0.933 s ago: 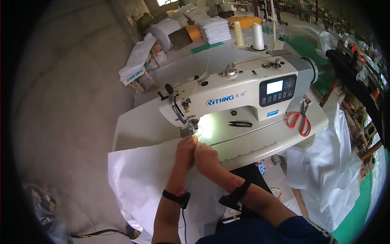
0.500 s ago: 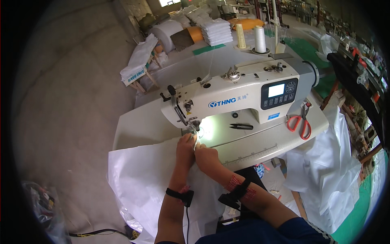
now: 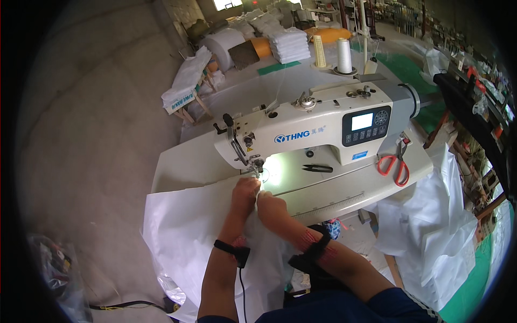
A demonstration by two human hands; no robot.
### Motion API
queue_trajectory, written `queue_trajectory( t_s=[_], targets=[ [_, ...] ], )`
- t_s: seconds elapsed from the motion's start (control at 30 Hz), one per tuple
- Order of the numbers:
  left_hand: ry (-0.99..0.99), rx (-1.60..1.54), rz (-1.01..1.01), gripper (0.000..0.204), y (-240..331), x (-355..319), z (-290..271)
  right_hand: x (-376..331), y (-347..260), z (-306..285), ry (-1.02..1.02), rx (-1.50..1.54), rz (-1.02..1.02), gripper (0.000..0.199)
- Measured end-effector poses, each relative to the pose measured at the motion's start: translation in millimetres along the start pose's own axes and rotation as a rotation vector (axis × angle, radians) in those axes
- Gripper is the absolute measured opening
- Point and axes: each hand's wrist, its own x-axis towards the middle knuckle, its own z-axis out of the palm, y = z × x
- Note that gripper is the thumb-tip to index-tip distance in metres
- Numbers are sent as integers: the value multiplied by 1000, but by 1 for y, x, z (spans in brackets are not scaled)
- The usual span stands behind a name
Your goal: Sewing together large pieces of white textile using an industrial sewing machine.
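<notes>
A white sewing machine [image 3: 318, 126] stands before me, its lamp lighting the presser foot and needle area [image 3: 259, 166]. Just in front of the needle, my left hand [image 3: 245, 192] is closed on the edge of a large white sheet [image 3: 188, 226], which looks like woven plastic or cloth. Close beside it, my right hand [image 3: 271, 208] pinches the same edge, the fingers partly hidden. The sheet hangs from the table toward my lap, mostly on the left. Small black thread snips [image 3: 318, 168] lie under the machine arm, and red-handled scissors [image 3: 395, 165] rest farther right.
A white thread cone [image 3: 344, 56] and a yellowish cone [image 3: 320, 53] stand behind the machine. More white sheeting [image 3: 420, 220] is heaped at the right. Stacked white sheets [image 3: 290, 46] lie at the back. A black cable [image 3: 242, 293] hangs from my left wrist strap.
The view has shifted slightly. Both hands stay close together by the needle, drawn back a little toward me with the sheet edge.
</notes>
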Motion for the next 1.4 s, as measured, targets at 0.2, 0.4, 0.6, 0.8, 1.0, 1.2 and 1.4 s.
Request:
queue_trajectory(
  t_s=[0.2,0.4,0.6,0.8,1.0,1.2,1.4],
  targets=[
    [-209,114,-165,18,27,-3,-1,-52,8,-35,-46,-10,-165,11],
    [73,134,-94,20,37,-22,13,32,57,-17,242,778,64,26],
    [-4,180,-62,20,35,-21,12,77,69,11,188,1386,226,27],
    [-19,199,-127,21,43,-21,10,84,66,14,292,1336,274,31],
    [-20,188,-106,21,46,-25,6,84,64,14,344,1305,256,28],
    [-44,220,-78,22,55,-40,0,84,65,14,345,1346,263,28],
    [-27,229,-74,23,48,-33,4,65,66,23,385,1226,124,23]
  ],
)
